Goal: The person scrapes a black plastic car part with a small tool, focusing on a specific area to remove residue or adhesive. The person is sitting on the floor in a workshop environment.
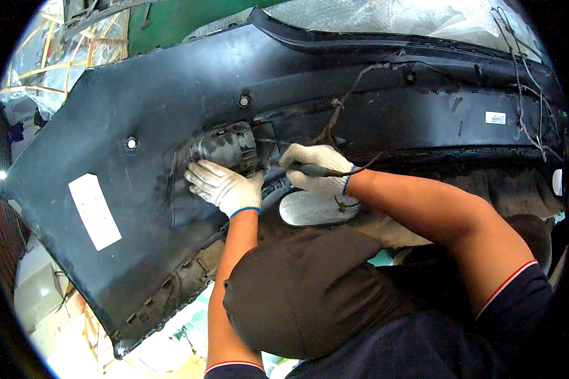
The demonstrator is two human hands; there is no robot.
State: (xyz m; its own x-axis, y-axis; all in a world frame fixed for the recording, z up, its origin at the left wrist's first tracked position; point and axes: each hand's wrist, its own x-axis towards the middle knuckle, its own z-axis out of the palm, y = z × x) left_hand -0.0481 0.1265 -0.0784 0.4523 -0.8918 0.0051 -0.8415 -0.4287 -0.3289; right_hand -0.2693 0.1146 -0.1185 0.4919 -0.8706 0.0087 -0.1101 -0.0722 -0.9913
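Note:
A large black car bumper lies across the view with its inner side up. A black plastic housing sits on it, left of the middle. My left hand, in a white knitted glove with a blue cuff, rests on the housing's near edge with fingers stretched out. Just right of the housing, my gloved right hand is closed round a soldering iron with a dark green handle and a black cord. Its tip points left toward the housing's edge; exactly where it touches, I cannot make out.
Dark wiring runs over the bumper beyond my right hand, and loose cables hang at the far right. An oval opening is below my right hand. A white label sticks at left. A dark cap covers the lower middle.

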